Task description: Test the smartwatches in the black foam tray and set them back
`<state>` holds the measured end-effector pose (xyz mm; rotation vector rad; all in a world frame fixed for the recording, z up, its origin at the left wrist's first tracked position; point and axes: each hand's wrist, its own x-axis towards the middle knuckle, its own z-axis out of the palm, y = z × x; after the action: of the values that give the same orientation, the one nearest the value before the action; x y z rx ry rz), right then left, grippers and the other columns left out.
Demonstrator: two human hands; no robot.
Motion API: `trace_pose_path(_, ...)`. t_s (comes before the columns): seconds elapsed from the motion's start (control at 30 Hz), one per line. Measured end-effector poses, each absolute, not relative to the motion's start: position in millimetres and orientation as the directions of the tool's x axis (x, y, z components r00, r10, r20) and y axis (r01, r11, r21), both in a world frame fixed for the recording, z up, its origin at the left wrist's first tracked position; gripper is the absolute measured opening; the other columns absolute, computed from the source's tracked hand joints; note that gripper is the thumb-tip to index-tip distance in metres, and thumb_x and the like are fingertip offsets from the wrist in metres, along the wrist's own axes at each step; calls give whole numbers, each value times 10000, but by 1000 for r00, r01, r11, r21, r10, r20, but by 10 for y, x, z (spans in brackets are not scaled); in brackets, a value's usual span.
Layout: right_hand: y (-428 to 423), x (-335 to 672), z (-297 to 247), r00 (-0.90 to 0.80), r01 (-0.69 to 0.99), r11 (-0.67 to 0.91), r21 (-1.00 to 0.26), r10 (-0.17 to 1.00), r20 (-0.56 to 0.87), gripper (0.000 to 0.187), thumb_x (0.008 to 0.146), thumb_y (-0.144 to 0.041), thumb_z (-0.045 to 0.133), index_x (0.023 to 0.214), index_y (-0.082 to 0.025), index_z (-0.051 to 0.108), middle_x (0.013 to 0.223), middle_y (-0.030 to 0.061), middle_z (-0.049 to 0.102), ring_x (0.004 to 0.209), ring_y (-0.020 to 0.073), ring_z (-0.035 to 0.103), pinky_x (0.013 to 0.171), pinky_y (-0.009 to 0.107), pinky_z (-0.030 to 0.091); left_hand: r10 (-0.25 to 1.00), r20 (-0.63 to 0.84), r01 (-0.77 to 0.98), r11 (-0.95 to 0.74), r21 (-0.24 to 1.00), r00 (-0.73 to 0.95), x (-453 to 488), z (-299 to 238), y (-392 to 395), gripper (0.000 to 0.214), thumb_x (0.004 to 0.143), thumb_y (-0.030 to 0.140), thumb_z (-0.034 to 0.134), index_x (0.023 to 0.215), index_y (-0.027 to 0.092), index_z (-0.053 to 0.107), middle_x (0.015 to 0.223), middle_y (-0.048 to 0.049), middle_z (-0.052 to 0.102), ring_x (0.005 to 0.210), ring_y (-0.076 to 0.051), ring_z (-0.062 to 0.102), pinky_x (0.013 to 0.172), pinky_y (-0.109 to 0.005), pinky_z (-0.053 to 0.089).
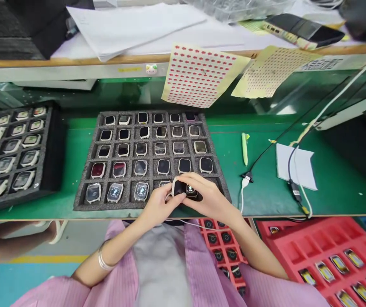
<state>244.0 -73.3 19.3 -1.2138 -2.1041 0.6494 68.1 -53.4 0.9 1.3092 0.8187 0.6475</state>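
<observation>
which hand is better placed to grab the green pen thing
The right hand, most likely: it is nearer the slim, pen-like green tool, which lies to its right. The left hand is farther away; both are on the square, dark-screened watch.

The held watch [178, 187] looks glossy, foam tray [128, 206] rough.

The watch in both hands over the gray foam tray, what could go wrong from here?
The watch is pinched in the fingers of the left hand and right hand, so a slip could knock it against other watches in the gray foam tray.

The tray sits near the front edge of the green bench; a dropped watch might fall off.

The right forearm might snag the white cable close by.
</observation>
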Motion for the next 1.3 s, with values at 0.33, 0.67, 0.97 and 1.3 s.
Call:
trace_pose_path(0.33,-723,2365,196,-386,539,482,-691,870,306,404,837,-207,612,1230,-213,518,1121,88,601,1040,241,574,886,400,483,818,-171,-67,247,967,549,601,30,-547,309,824,361,621,991,103,646,894,-65,661,832,-202,580,748,-288,457)
trace_pose_path(0.67,-733,2338,174,-343,475,454,-754,884,316,429,822,-172,594,1241,-222,518,1102,91,597,1025,237,578,877,390,492,792,-194,-93,300,949,578,594,43,-515,311,817,362,631,997,109,646,889,-70,676,816,-202,595,713,-270,464)
trace_pose_path(0.97,-743,2362,191,-359,386,430,-816,885,297,451,835,-189,624,1271,-214,510,1096,98,578,1007,226,566,871,388,489,770,-212,-135,359,923,602,576,34,-519,277,792,360,665,919,114,660,811,-46,657,709,-155,571,640,-238,452)
trace_pose_path(1.3,-701,2201,152,-347,-97,252,-963,898,270,267,936,-279,532,1193,-250,599,1184,92,565,1104,216,552,938,411,464,679,-242,-239,533,812,693,429,-22,-479,338,696,438,718,710,114,622,500,-29,595,336,-35,235,382,-211,144)
